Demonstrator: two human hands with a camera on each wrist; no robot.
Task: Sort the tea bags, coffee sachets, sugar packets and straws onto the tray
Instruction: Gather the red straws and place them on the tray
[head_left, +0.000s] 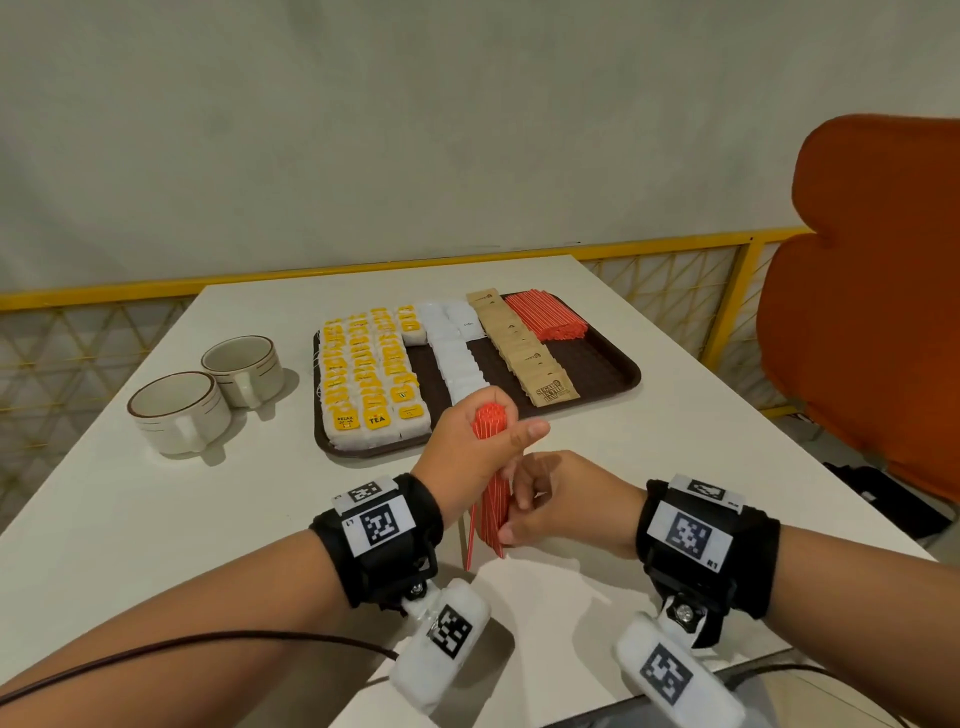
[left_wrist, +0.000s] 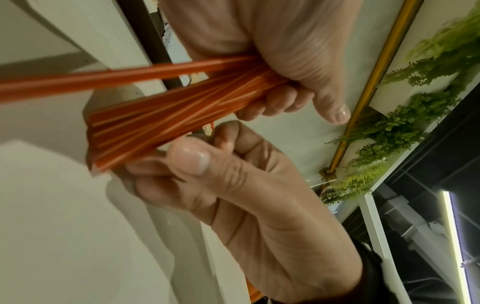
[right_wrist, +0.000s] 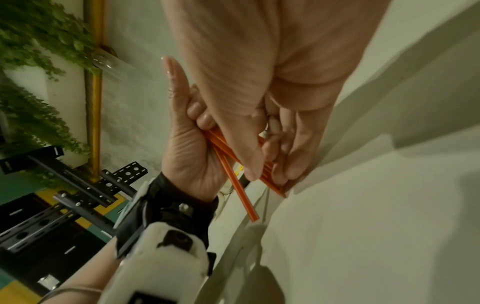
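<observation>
Near edge of counter (head_left: 156, 519), landmark = tray (head_left: 618, 379)

- Right hand (head_left: 566, 501): just short of the tray's near rim, fingers curled round the lower half of a bundle of red straws (head_left: 491, 457), squaring the loose ends. One straw hangs lower than the rest
- Left hand (head_left: 467, 447): just above and tray-side of the right, fisted round the bundle's upper end, thumb out. It is the nearer hand to the tray
- Bundle's long axis stands nearly upright, top tips tilted toward the tray, bottom ends toward the counter and fanned
- Tray beyond: tea bags (head_left: 371, 376) at its left, white packets (head_left: 457, 358) next, brown sachets (head_left: 524, 348), then laid straws (head_left: 545, 317) in the far right corner, lying flat in a neat block
- Judgement: bundle must tip from upright to flat to join that block
- Two cups (head_left: 208, 395) left of tray
</observation>
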